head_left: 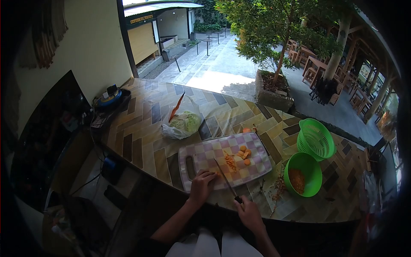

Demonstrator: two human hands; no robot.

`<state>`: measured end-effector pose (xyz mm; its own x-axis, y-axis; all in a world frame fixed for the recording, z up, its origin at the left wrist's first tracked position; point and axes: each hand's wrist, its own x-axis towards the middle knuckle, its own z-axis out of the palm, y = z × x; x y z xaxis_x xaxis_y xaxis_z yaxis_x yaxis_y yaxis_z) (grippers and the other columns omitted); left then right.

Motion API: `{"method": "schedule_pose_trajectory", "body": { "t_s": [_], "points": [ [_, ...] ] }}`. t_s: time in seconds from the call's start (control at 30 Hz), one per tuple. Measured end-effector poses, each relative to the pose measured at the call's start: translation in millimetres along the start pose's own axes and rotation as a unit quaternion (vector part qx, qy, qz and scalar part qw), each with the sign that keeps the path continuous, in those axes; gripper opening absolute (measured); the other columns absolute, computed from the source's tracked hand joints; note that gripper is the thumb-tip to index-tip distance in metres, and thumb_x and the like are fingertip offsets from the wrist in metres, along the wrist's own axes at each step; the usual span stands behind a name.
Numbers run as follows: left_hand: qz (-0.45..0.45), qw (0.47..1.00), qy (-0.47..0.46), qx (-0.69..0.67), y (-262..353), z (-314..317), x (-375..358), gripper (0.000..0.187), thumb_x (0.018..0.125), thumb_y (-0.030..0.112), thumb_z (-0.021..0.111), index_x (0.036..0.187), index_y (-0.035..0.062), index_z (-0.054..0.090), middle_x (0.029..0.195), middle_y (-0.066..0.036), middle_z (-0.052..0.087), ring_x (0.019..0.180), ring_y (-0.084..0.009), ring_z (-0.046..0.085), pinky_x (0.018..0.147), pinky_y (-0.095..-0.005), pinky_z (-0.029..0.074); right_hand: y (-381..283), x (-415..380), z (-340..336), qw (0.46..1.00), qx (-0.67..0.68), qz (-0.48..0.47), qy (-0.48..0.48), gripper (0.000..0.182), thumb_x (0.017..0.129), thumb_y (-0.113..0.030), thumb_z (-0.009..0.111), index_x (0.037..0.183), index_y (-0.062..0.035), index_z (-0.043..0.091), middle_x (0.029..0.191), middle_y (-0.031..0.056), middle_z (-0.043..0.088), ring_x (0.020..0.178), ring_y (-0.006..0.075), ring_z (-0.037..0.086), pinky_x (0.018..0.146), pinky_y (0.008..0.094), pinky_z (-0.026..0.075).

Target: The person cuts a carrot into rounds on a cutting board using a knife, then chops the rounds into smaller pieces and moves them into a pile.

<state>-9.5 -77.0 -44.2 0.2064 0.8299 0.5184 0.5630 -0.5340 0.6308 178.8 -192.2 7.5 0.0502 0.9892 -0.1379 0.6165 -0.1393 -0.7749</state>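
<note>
A kitchen knife [225,179] slants over the checkered cutting board [201,152], its tip pointing away from me. My right hand [249,213] is closed around its black handle. To the left of the blade, my left hand [201,185] rests on the board's near edge with fingers bent together. A bit of orange carrot shows at those fingertips, mostly hidden by them. Beyond the blade lies a small pile of chopped carrot [230,162]. Several thicker carrot pieces [244,152] sit just right of that pile.
A green bowl [316,180] with orange shreds stands right of the board, a green colander [317,139] behind it. Peelings [278,188] litter the tabletop beside the bowl. Farther back left, a plastic bag [173,130] holds cabbage [188,122] and a carrot [176,107].
</note>
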Motion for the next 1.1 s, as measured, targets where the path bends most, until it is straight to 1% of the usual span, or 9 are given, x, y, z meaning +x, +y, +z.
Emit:
{"method": "schedule_pose_trajectory", "body": {
  "t_s": [0.13, 0.23, 0.33, 0.43, 0.63, 0.83, 0.93, 1.03, 1.1],
  "points": [
    [-0.002, 1.0, -0.008, -0.001, -2.8, -0.5, 0.9, 0.02, 0.079, 0.003, 0.069, 0.098, 0.0012, 0.074, 0.096, -0.013, 0.073, 0.101, -0.0298, 0.065, 0.087, -0.0388, 0.053, 4.2, 1.4, -3.3, 1.0, 0.014, -0.019, -0.008, 0.028, 0.097, -0.023, 0.058, 0.102, 0.0035, 0.059, 0.08, 0.0259, 0.064, 0.078, 0.042, 0.065, 0.066, 0.0433, 0.048],
    [-0.005, 1.0, -0.006, -0.004, -4.6, 0.1, 1.2, 0.017, 0.081, 0.006, 0.07, 0.096, 0.0011, 0.075, 0.095, -0.014, 0.073, 0.098, -0.0295, 0.065, 0.086, -0.0384, 0.053, -7.6, 0.0, -11.4, 0.998, 0.022, 0.046, -0.029, 0.029, 0.097, -0.027, 0.057, 0.102, 0.0022, 0.056, 0.077, 0.0259, 0.064, 0.078, 0.046, 0.063, 0.064, 0.0495, 0.046],
    [-0.007, 1.0, 0.002, -0.004, 2.8, -1.2, 2.1, 0.015, 0.082, 0.009, 0.073, 0.094, 0.0004, 0.075, 0.093, -0.015, 0.073, 0.094, -0.0295, 0.066, 0.084, -0.038, 0.053, -4.6, -4.6, -5.6, 0.999, 0.04, 0.008, -0.013, 0.029, 0.098, -0.027, 0.055, 0.099, 0.0016, 0.056, 0.074, 0.0249, 0.063, 0.076, 0.0465, 0.062, 0.063, 0.0505, 0.046],
    [-0.003, 1.0, 0.011, 0.003, 6.8, -0.3, 1.1, 0.016, 0.083, 0.009, 0.072, 0.095, -0.0009, 0.074, 0.094, -0.015, 0.072, 0.096, -0.0303, 0.065, 0.085, -0.0388, 0.053, -1.4, -5.7, 5.4, 0.999, 0.016, -0.027, 0.024, 0.024, 0.098, -0.022, 0.057, 0.1, 0.002, 0.057, 0.069, 0.0234, 0.061, 0.068, 0.0401, 0.063, 0.06, 0.0445, 0.044],
    [0.015, 1.0, 0.018, -0.007, 3.3, 0.4, -4.3, 0.018, 0.084, 0.007, 0.068, 0.099, -0.0013, 0.072, 0.1, -0.015, 0.07, 0.101, -0.032, 0.063, 0.086, -0.0404, 0.052, 3.8, -1.0, 11.7, 0.999, -0.03, 0.009, 0.013, 0.026, 0.098, -0.023, 0.056, 0.105, 0.0016, 0.057, 0.075, 0.0244, 0.063, 0.075, 0.0443, 0.063, 0.063, 0.0476, 0.046],
    [0.0, 1.0, 0.023, -0.02, 2.2, 0.7, -3.0, 0.017, 0.083, 0.006, 0.068, 0.099, 0.001, 0.073, 0.1, -0.015, 0.07, 0.101, -0.0325, 0.063, 0.086, -0.0408, 0.053, -13.6, 3.9, -11.7, 0.998, -0.055, -0.007, -0.021, 0.031, 0.098, -0.028, 0.055, 0.105, 0.001, 0.059, 0.075, 0.0242, 0.064, 0.075, 0.0432, 0.064, 0.066, 0.0497, 0.046],
    [0.002, 1.0, 0.018, -0.015, 1.2, 1.2, -2.9, 0.018, 0.082, 0.006, 0.069, 0.099, 0.0011, 0.073, 0.101, -0.015, 0.07, 0.1, -0.0323, 0.064, 0.086, -0.0405, 0.053, -8.8, 11.8, -24.2, 0.996, -0.067, -0.03, -0.047, 0.029, 0.098, -0.028, 0.053, 0.104, 0.0001, 0.059, 0.077, 0.0233, 0.066, 0.078, 0.0443, 0.064, 0.07, 0.0532, 0.048],
    [0.001, 1.0, 0.023, -0.008, 0.2, 0.8, -3.3, 0.018, 0.082, 0.006, 0.069, 0.099, 0.001, 0.073, 0.101, -0.014, 0.071, 0.1, -0.0316, 0.064, 0.086, -0.0399, 0.053, -21.1, 10.1, -27.8, 0.995, -0.073, 0.003, -0.063, 0.03, 0.097, -0.028, 0.054, 0.103, 0.0007, 0.059, 0.078, 0.024, 0.066, 0.079, 0.0444, 0.064, 0.07, 0.0524, 0.048],
    [-0.005, 1.0, 0.027, -0.007, 1.7, 1.3, -3.2, 0.018, 0.082, 0.006, 0.069, 0.099, 0.001, 0.074, 0.1, -0.014, 0.072, 0.101, -0.0311, 0.064, 0.087, -0.0395, 0.053, -12.6, 12.0, -23.9, 0.997, -0.053, -0.015, -0.051, 0.03, 0.098, -0.028, 0.053, 0.102, 0.0012, 0.059, 0.078, 0.0244, 0.066, 0.079, 0.0448, 0.063, 0.069, 0.0525, 0.047]
  ]
}}
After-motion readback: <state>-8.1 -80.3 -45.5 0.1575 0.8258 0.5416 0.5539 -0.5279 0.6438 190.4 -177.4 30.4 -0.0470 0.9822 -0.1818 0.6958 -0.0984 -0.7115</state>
